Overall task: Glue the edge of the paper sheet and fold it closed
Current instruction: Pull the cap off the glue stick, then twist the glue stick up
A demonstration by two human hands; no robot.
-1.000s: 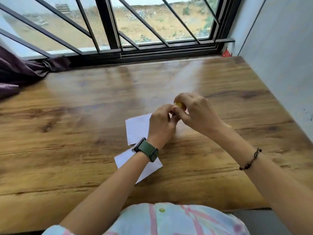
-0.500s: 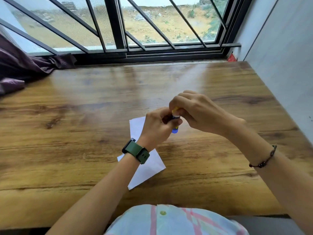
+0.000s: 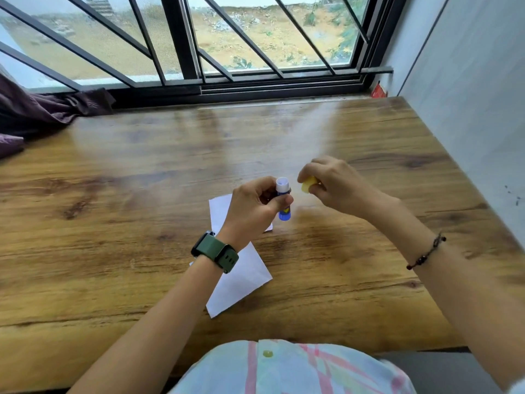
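Left hand [image 3: 255,206] gripping uncapped blue glue stick [image 3: 283,199], right hand [image 3: 335,184] pinching yellow cap [image 3: 309,184]

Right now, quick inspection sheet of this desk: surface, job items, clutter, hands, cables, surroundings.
Surface: wooden table, glossy grain, window glare across the middle.
Job's things: white paper sheet lies flat on the table, partly under the left forearm; glue stick held upright above it, cap off, white top exposed; yellow cap held apart to its right.
Clutter: dark purple cloth bunched at the far left; small red object in the far right corner.
Hands: left hand grips the glue stick; right hand pinches the cap.
Cables: nothing seen.
Surroundings: barred window ahead, pale wall on the right.
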